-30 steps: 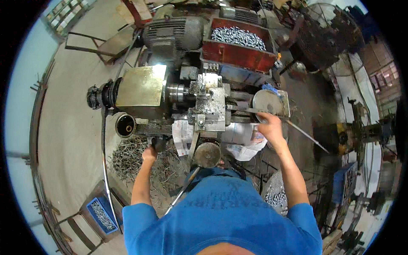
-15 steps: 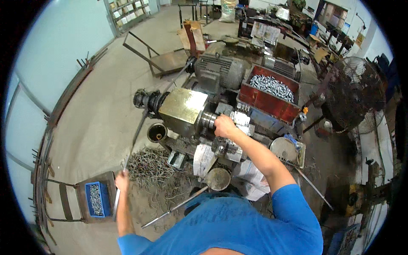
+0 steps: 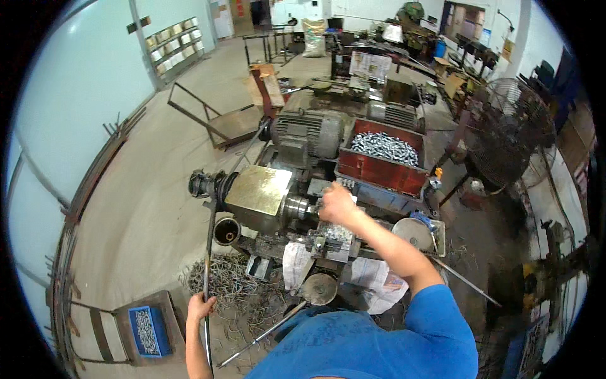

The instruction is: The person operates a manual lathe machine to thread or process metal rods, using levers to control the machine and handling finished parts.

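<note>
My left hand [image 3: 201, 306] is closed around a long metal rod [image 3: 207, 268], which runs up to the left end of a lathe-like machine. My right hand [image 3: 338, 202] hovers just right of the machine's round steel spindle nose [image 3: 298, 207], its fingers curled. Whatever those fingers hold, if anything, is hidden. To the spindle's left sits the boxy headstock [image 3: 259, 191] with a shiny, yellowish top cover. Beneath my right forearm lies the tool slide [image 3: 320, 242], with a round disc-shaped part [image 3: 320, 288] nearer me.
Behind the machine, a red bin [image 3: 380, 169] holds many small shiny metal pieces. Curly metal shavings [image 3: 237, 284] pile up beside the rod. A blue tray [image 3: 147, 333] of small parts rests on a low stand at left. A large fan [image 3: 505, 139] stands at right.
My left hand and the rod's lower end have swung rightward, toward my body. My right hand has drawn slightly away from the spindle. The whole view has shifted, showing more of the far room.
</note>
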Motion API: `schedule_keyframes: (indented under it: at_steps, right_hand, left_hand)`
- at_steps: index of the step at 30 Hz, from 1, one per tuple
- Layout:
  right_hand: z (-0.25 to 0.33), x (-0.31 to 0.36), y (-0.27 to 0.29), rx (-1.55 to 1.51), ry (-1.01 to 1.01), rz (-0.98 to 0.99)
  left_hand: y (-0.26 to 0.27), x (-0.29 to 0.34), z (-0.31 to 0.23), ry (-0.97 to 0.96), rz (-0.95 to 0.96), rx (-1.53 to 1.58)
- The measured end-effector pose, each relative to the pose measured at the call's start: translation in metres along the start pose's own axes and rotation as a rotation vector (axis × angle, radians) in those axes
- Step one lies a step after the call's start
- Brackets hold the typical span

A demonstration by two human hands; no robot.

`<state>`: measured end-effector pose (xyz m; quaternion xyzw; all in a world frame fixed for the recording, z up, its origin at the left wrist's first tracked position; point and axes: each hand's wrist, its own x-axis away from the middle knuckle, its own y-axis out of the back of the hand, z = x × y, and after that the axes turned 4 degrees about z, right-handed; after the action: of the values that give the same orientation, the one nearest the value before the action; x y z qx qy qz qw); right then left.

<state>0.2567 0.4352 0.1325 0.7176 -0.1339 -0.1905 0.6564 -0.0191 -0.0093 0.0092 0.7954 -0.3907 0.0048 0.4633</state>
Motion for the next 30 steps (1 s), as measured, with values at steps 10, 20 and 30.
schedule_keyframes:
  at_steps: [10, 20, 30]
  right_hand:
    - [-0.054, 0.095, 0.017, -0.414, -0.308, -0.376]
    - [0.075, 0.407, -0.140, -0.659, -1.143, 0.051]
    - [0.183, 0.612, -0.212, -0.593, -1.860, 0.543]
  left_hand:
    - [-0.021, -0.085, -0.005, -0.038, -0.004, 0.313]
    - [-0.018, -0.078, 0.033, 0.050, 0.043, 0.380]
    - [-0.021, -0.091, -0.016, 0.076, -0.034, -0.025]
